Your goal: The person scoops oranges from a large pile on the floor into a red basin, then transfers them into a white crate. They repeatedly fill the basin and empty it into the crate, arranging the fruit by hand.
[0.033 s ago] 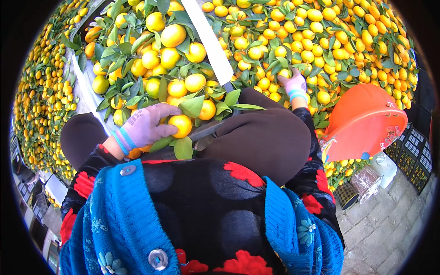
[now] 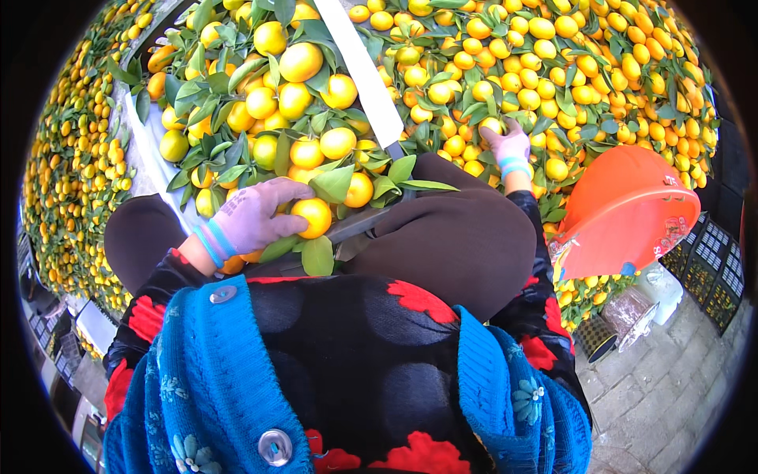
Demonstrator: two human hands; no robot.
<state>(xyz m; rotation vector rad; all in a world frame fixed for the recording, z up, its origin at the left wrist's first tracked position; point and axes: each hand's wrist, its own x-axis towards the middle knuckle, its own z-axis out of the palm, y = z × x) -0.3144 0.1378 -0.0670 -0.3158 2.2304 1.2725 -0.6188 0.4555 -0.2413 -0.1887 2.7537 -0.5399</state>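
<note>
First, the far-left pile (image 2: 67,170): we saw orange and green-leaved fruit spread beyond the crate, near neither hand.
Crate (image 2: 144,126): between our knees, with white strips along its sides; leafy fruit (image 2: 300,62) lay heaped inside, so we judged the filling well advanced, though we could not see how deep it went.
Left hand (image 2: 257,208): gloved in lilac with a blue cuff, at the crate's near end; we had thumb and fingers curled around an orange fruit (image 2: 312,217), apparently pinching it, with leaves (image 2: 318,257) just below. We could not tell if it was loose or resting among the others, so we counted this piece as unfinished.
Right pile (image 2: 588,63): a broad mass of yellow-orange fruit remained outside the crate; by our reading, most of what was left lay there.
Right hand (image 2: 509,146): we had it at the pile's near side, thumb and a finger parted beside a yellow fruit (image 2: 491,126); whether they gripped it, we could not tell.
Red-orange helmet-shaped piece (image 2: 624,205): it sat right of our right forearm, untouched by our hands.
Black baskets (image 2: 708,265): they stood at the far right, well apart from our hands.
</note>
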